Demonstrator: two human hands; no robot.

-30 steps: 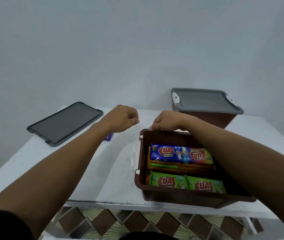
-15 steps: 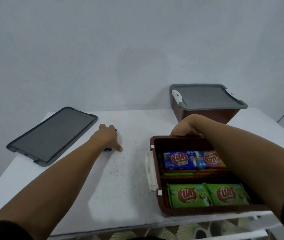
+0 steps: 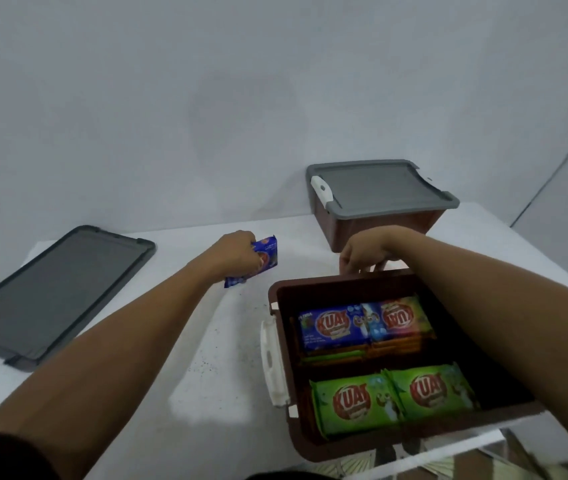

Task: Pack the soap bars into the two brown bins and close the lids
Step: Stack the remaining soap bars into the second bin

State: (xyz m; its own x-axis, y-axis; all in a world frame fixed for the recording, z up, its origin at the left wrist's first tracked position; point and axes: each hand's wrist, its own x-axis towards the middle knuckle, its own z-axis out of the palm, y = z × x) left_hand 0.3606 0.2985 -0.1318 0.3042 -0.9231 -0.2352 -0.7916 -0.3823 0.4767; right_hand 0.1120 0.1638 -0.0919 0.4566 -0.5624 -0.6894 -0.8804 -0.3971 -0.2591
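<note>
Head cam, looking down at a white tabletop (image 3: 206, 393). The left hand (image 3: 237, 252) is stretched out with its fingers wrapped around a blue soap bar (image 3: 267, 258). The bar is tilted, with its lower end close to the tabletop, and I can't tell if it's touching. It's just left of the open brown bin's (image 3: 312, 443) far corner.

The right hand (image 3: 365, 252) is on that bin's far rim, fingers curled down over it, holding on. The bin is packed with wrapped soap bars: blue ones (image 3: 334, 327) on top of the far row, green ones (image 3: 355, 403) in the near row. A white latch (image 3: 272, 365) sticks out on the bin's left side.

Right behind it sits the second brown bin (image 3: 379, 230), with its grey lid (image 3: 376, 183) on. Way over on the left, a loose grey lid (image 3: 50, 292) lies flat on the tabletop, well apart from both bins.
</note>
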